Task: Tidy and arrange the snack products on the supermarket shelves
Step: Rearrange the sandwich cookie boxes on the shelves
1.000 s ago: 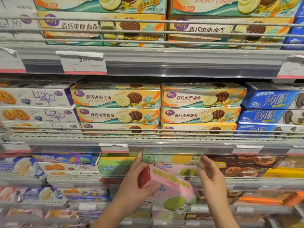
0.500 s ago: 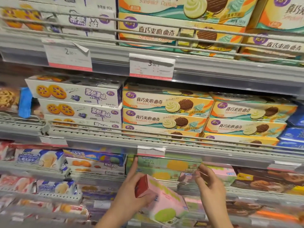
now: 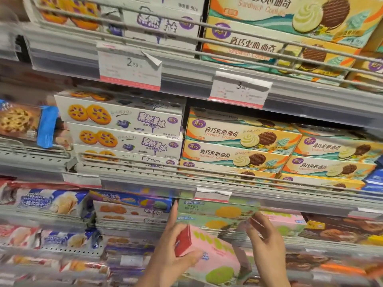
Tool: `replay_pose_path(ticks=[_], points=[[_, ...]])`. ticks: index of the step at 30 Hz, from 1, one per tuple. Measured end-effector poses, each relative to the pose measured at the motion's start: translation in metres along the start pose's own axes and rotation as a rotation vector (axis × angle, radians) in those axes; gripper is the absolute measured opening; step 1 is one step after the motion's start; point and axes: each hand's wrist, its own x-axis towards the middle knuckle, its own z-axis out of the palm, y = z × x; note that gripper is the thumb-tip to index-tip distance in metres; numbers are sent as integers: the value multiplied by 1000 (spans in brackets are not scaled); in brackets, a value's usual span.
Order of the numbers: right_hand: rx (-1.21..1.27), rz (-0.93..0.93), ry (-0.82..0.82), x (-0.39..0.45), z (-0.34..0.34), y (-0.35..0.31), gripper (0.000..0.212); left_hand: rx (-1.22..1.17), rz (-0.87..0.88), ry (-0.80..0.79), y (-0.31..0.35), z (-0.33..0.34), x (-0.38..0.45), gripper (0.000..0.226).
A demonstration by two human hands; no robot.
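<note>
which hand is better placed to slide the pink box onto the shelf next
Left, probably. The left hand already grips the pink box by its red end. The right hand holds nothing; its fingertips touch the green boxes on the shelf.

Left hand (image 3: 172, 253) gripping — forefinger extended; right hand (image 3: 267, 245) raised — fingers curled.

The box (image 3: 209, 253) in my left hand (image 3: 172, 255) is pink, with a red end, light green marks on top and a green round cookie picture. The boxes (image 3: 215, 212) behind it are pale green with yellow circles. Above, the white boxes (image 3: 124, 119) show orange cookies with purple spots and purple letters. Beside them, the yellow boxes (image 3: 240, 135) have teal waves, a brown cookie and cream swirl. The price tags (image 3: 130, 68) are white with a pink lower edge.
</note>
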Motion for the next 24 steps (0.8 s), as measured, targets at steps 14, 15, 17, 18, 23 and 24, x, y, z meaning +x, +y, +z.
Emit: replay_pose_path(ticks=[14,15,17,18,23,24], points=[[-22,32,7,-3,14,-15,68,-181,-21,52,-6,4,-9,38],[-24,29,0,-3,14,-16,68,-181,-16,48,-6,4,-8,38],[-22,27,-29,-1,11,-16,69,-189,1,69,-12,6,-9,39],[-23,30,-51,0,8,-15,69,-190,13,91,-15,8,-10,42],[-16,-20,-123,0,-16,2,52,-75,80,259,-27,29,-20,54],[-13,-22,-120,0,-22,8,39,-88,53,284,-27,32,-23,54]])
